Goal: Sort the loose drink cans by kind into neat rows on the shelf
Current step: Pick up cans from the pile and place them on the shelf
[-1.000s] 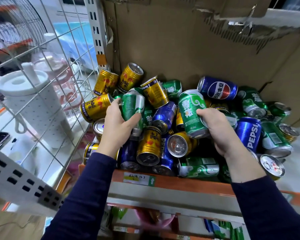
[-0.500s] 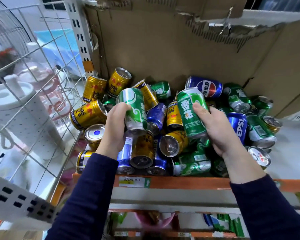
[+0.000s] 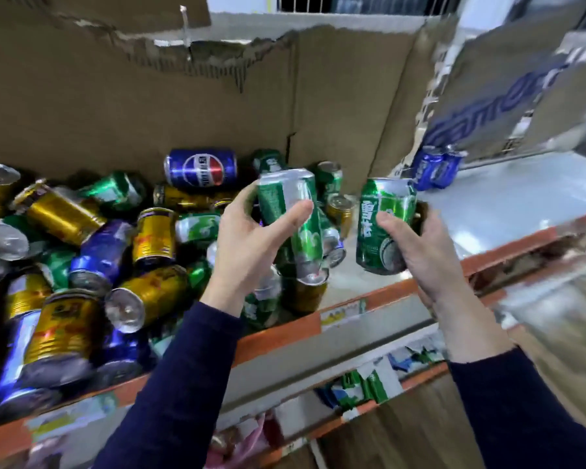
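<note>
Drink cans (image 3: 154, 236) lie in a loose heap on the left part of the shelf (image 3: 504, 204), gold, blue and green ones mixed together, most on their sides and some on top of others. One blue cola can (image 3: 200, 167) lies sideways at the far edge of the heap, against the torn cardboard (image 3: 149, 113) that lines the back.

The left grip (image 3: 251, 245) is clamped on a green can (image 3: 295, 218), thumb across its front and fingers behind, holding it tilted above the right edge of the heap. The right grip (image 3: 420, 252) is clamped on a second green can (image 3: 383, 228) of the same kind, nearly upright, held over the bare shelf just right of the heap. The two held cans are near each other but apart.

At the far right, a pair of blue cans (image 3: 437, 167) stands together against the cardboard, well apart from the heap. Both arms wear dark sleeves (image 3: 170, 401). An orange rail (image 3: 285, 336) runs along the near edge of the shelf, and green packets (image 3: 362, 384) show blurred on the level below
</note>
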A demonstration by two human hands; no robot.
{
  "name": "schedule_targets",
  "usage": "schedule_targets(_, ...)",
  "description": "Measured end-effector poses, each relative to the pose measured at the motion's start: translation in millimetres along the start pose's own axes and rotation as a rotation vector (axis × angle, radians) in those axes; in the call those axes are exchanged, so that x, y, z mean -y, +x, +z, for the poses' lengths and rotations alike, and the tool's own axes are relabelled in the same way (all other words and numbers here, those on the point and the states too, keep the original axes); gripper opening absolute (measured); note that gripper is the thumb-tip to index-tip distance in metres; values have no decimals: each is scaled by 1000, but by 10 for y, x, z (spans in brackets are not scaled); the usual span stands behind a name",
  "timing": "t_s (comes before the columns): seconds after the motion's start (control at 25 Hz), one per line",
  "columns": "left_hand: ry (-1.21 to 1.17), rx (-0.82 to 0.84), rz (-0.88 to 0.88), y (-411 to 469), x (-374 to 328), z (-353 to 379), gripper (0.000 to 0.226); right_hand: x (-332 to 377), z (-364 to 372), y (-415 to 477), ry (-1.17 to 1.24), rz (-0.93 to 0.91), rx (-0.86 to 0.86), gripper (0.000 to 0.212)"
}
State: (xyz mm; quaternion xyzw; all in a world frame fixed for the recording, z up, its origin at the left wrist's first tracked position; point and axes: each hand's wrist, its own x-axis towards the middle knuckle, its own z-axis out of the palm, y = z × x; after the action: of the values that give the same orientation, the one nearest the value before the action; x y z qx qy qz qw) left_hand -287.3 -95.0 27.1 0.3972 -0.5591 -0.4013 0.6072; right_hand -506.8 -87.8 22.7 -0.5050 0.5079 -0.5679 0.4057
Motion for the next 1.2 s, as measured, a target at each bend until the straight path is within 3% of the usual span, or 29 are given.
schedule_targets(0.28,175,65,20,28,478,1919,51,-345,-2049,154,-25,56,-155,59)
schedule_targets(0.44,252,99,2,108,722,2653,64,-592,-2841,311,-45,83,-215,62)
schedule_targets(0.6,254,173,-61,407,1069,3291,71,-857,-3405,728,-79,106,-261,61)
schedule_targets(0.88,187,158,-70,1342,1653,4474,62,-1133,-4222,1857,-264,94,-292,54)
schedule_targets(1.2,287,89,-80,2301,2169,5274,65,-1466,-4711,3131,-241,54,-248,48)
